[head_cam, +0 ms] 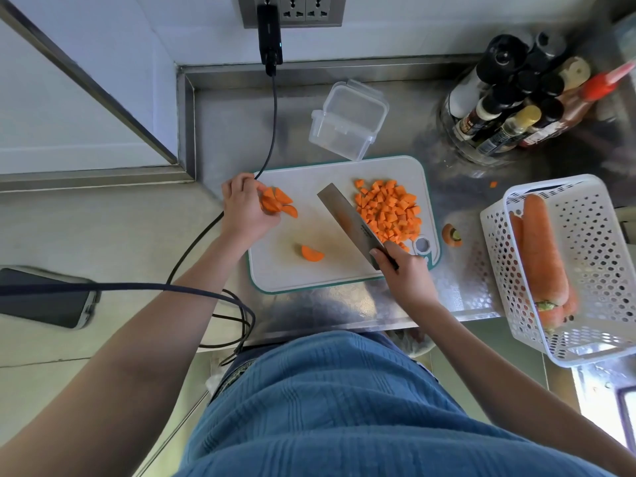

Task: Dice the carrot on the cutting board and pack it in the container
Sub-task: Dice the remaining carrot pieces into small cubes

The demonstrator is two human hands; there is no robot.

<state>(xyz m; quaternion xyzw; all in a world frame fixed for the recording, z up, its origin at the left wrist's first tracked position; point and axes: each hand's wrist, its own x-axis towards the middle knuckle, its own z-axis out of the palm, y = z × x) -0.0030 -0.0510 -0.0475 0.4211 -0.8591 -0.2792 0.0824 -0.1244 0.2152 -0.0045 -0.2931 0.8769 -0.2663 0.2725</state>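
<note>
The left hand [245, 208] pinched a cluster of carrot slices [275, 201] at the cutting board's [309, 273] left edge. The right hand [404, 270] gripped a cleaver [347, 222], its blade lying beside the heap of diced carrot [390, 210]. One half-slice [312, 253] lay apart, nearer the person. The clear container [347, 123] stood just behind the board on the bench [344, 304], with only tiny specks inside. A white basket [592, 270] held whole carrots [543, 256].

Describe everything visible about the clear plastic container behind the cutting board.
The clear plastic container is a small, squarish translucent box with rounded corners and latch flaps on its sides. It stands open, without a lid on it, and looks empty of carrot. It rests on the steel counter just beyond the far edge of the white cutting board, tilted askew to it. Neither hand touches it.
</note>
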